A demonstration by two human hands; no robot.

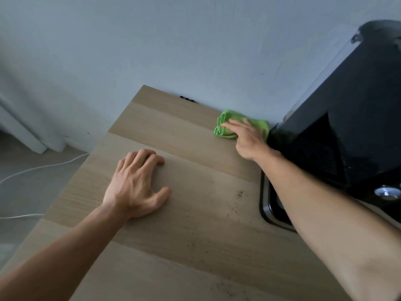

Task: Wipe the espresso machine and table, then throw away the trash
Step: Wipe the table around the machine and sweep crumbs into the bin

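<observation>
A folded green cloth (225,121) lies on the light wooden table (184,224) near the back wall, just left of the black espresso machine (351,127). My right hand (247,137) presses flat on the cloth with straight fingers. My left hand (135,183) rests on the bare table top, fingers bent at the tips, holding nothing. Dark coffee grounds (238,194) are scattered on the wood beside the machine's drip tray (268,211).
The grey wall (195,51) runs close behind the table. Small black items (187,99) sit at the table's back edge. A white cable (43,168) trails over the floor to the left, past the table's left edge.
</observation>
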